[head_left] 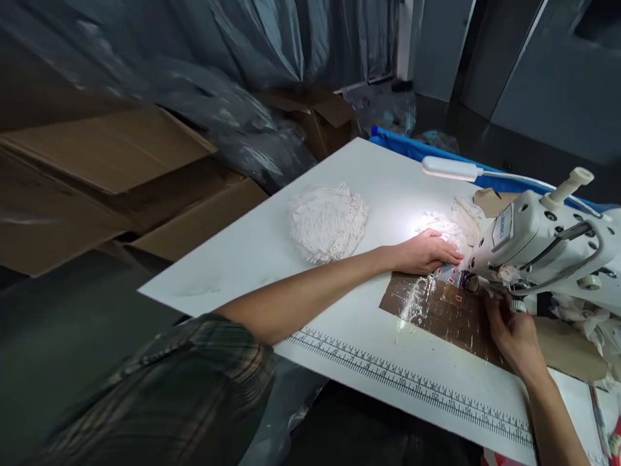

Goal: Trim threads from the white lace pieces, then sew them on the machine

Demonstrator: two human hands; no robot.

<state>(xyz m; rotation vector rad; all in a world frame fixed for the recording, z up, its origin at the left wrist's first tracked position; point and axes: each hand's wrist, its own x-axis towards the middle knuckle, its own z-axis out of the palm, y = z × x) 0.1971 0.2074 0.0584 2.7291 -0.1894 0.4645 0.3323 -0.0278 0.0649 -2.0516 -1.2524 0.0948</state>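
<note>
My left hand lies with its fingers stretched out over white lace fabric, just left of the needle area of a white sewing machine. On the other side of the presser foot, my right hand has thumb and fingers pinched together low beside the machine head. What those fingertips hold is hidden. A brown, shiny-taped plate covers the table between the hands. Further left, a round heap of white lace rests on the tabletop.
A white lamp on a bendy neck lights the fabric. Along the white table's front edge runs a printed ruler. Open cardboard boxes and plastic sheeting stand left and behind. Blue material hangs at the far edge.
</note>
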